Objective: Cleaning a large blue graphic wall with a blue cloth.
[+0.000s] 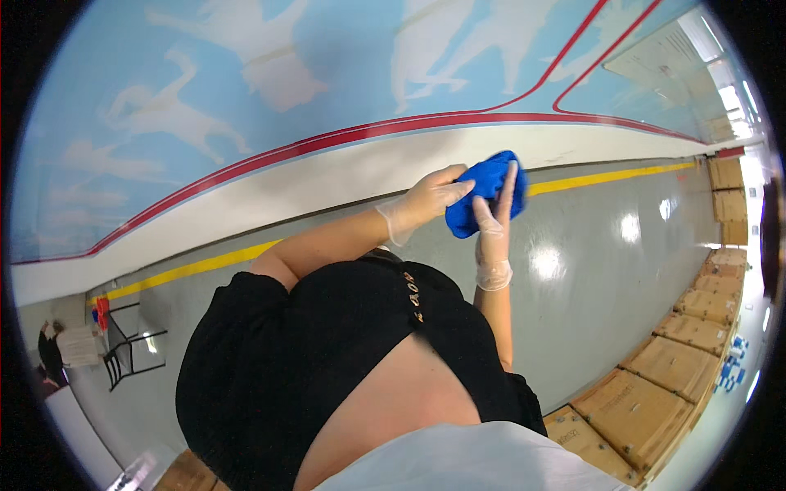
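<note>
One blue cloth is hanging in midair before the painted wall; I am pinching its left edge with my left hand, while my right hand is resting against it, whether clamping I cannot tell. It is looking light and floppy, so an edge is probably offering the surest hold. Grey floor is shining below; wooden crates are lining the right.
</note>
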